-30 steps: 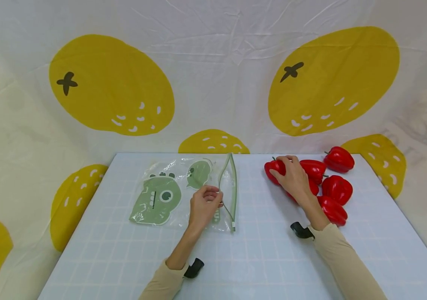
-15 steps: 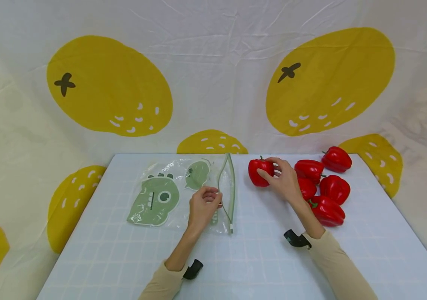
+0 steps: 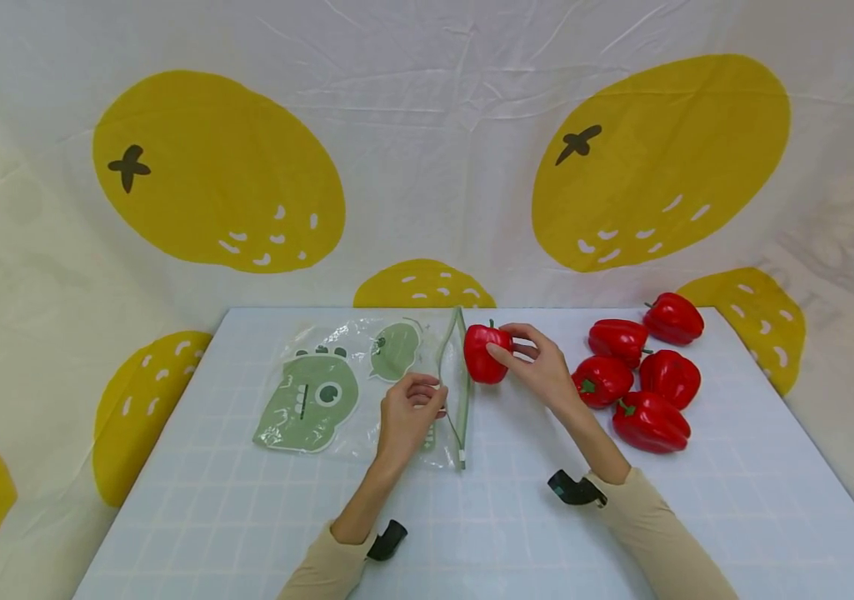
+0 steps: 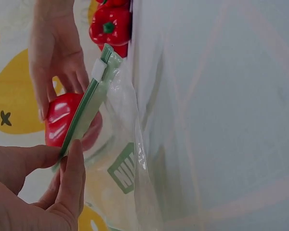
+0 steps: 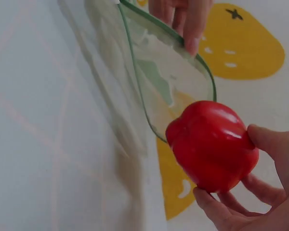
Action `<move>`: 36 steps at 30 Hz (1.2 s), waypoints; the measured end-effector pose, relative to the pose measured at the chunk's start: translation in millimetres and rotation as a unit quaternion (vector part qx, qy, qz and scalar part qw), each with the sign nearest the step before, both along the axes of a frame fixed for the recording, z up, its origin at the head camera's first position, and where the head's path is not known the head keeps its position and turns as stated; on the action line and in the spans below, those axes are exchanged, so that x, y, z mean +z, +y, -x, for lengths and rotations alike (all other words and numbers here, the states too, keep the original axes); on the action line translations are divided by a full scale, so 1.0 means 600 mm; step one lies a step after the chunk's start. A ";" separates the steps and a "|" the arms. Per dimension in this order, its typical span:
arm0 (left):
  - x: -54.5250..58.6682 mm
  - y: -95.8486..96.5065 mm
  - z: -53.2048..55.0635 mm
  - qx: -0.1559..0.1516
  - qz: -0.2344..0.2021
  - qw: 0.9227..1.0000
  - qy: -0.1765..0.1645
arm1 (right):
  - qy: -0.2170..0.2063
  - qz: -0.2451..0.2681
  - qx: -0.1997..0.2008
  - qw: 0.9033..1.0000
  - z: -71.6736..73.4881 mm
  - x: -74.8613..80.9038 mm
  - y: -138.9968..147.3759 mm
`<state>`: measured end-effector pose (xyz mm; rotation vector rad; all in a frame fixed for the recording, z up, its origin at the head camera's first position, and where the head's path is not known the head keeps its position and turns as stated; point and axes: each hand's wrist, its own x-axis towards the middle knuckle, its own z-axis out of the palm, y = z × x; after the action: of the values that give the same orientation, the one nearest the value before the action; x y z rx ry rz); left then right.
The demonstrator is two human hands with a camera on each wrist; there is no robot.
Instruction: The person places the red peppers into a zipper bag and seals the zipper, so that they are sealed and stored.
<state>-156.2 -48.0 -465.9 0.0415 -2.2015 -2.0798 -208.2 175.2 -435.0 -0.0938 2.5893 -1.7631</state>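
Note:
A clear zip bag (image 3: 367, 392) with green dinosaur prints lies on the table, its green-edged mouth spread apart and facing right. My left hand (image 3: 410, 410) pinches the upper edge of that mouth between thumb and fingers, as the left wrist view also shows (image 4: 48, 183). In my right hand (image 3: 539, 367) is a red bell pepper (image 3: 486, 354), gripped by thumb and fingertips from its right side, stem up. The pepper is right at the bag's mouth; in the right wrist view the pepper (image 5: 214, 147) overlaps the green rim (image 5: 142, 96).
Several more red bell peppers (image 3: 651, 422) lie grouped at the right of the white table (image 3: 516, 533). A white slider (image 3: 461, 456) sits at the near end of the bag's zip. Behind the table hangs a cloth (image 3: 427, 167) printed with yellow fruit.
My right hand has picked the pepper from the group and carried it left to the bag's mouth. The left hand keeps its pinch on the bag's edge.

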 end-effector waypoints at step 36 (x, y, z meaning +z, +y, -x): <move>0.003 0.004 -0.013 -0.030 0.135 0.987 0.076 | -0.016 -0.001 0.029 0.999 0.002 -0.058 -0.063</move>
<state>-148.6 -45.6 -463.9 -0.2017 -2.3904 -1.7272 -209.2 137.6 -469.9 -0.1377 2.5380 -1.7286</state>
